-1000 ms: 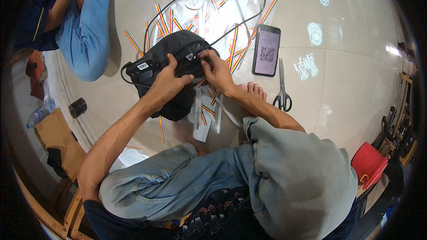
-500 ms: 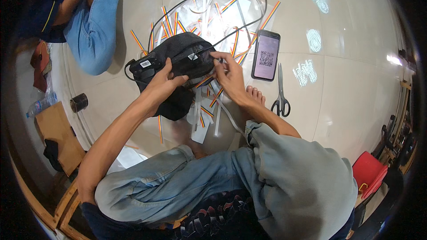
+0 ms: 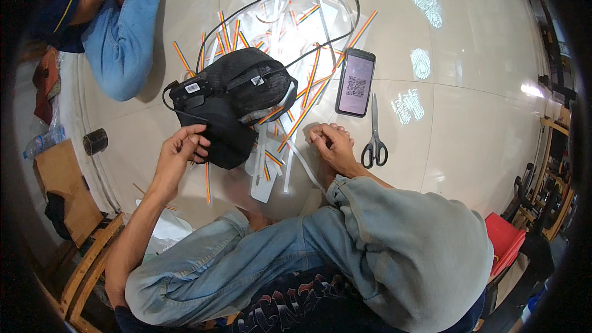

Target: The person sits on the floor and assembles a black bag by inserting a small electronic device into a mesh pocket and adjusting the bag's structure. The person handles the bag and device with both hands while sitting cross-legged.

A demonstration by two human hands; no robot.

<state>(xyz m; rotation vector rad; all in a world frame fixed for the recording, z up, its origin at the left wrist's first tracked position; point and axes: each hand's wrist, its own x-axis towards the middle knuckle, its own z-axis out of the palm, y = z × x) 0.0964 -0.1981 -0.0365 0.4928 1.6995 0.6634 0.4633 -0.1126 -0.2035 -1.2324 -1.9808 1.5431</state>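
Observation:
A black mesh cap (image 3: 216,142) lies on the tiled floor among striped ribbon pieces, its dark brim toward me. Fixed on it is a small black device box (image 3: 191,88) with a white label and a black cable (image 3: 296,58) looping away. My left hand (image 3: 182,151) is at the brim's left edge, fingers loosely bent and apart; whether the fingertips touch the fabric I cannot tell. To the right, my right hand (image 3: 333,148) hovers by my bare foot, fingers half curled, nothing seen in them.
Right of the cap lie a phone (image 3: 356,83) with a lit square code and black-handled scissors (image 3: 374,142). Rainbow ribbons (image 3: 305,111) and white strips spread beneath. Another person's knee (image 3: 120,43) is at far left, near a dark roll (image 3: 95,142).
Both hands have come off the cap's upper part and drawn back toward me, the left to the brim, the right to my foot. The cap rests in about the same place.

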